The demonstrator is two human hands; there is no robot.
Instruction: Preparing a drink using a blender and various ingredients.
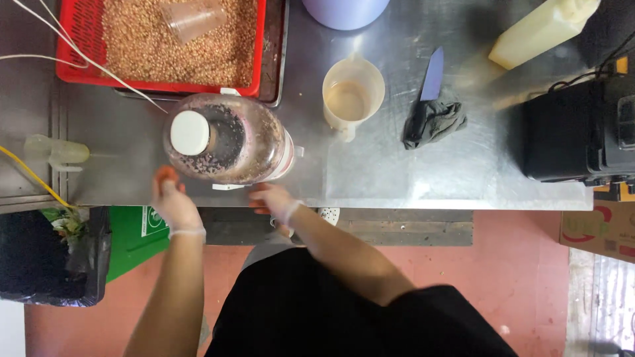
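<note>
Hands in thin clear gloves rest at the near edge of a steel counter (pixel 410 172), on either side of a big clear plastic jar (pixel 228 140) with a white screw cap (pixel 190 132). The jar stands just in from that edge, partly filled with dark seeds or grain. It looks bulky, fairly heavy, smooth and likely slippery, so its broad sides seem the safest hold, not the small cap. The left hand (pixel 173 201) is loosely curled beside the jar's near left, gripping nothing; the right hand (pixel 274 200) lies open just below it, also empty. Behind the jar, a red crate (pixel 79 39) holds brown grain with a clear cup (pixel 194 20) lying in it. To the right stand a beige jug (pixel 352 96) of tan liquid, a purple-bladed knife (pixel 432 74) and a dark rag (pixel 433 122).
</note>
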